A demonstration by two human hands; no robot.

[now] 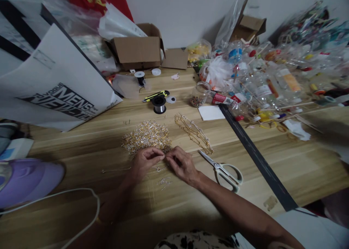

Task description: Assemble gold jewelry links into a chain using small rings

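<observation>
My left hand (147, 161) and my right hand (182, 164) meet fingertip to fingertip, each closed in a pinch. What lies between the fingers is too small to name; a thin chain (159, 169) lies on the table just below them. Right behind my hands spreads a pile of gold and clear beads (147, 134). Several beaded gold chains (192, 131) are laid out to its right. Nearer me is a little heap of silver chain pieces (164, 183). Scissors (225, 172) with pale handles rest, blades slightly apart, to the right of my right hand.
Behind the beads stand a spool of wire (159, 105), a yellow-black cutter (155, 96) and a jar of beads (200, 94). Plastic bottles (263, 85) crowd the back right. A white paper bag (54, 81) and a purple object (29, 181) are at left, with a white cable (81, 189) near my left forearm.
</observation>
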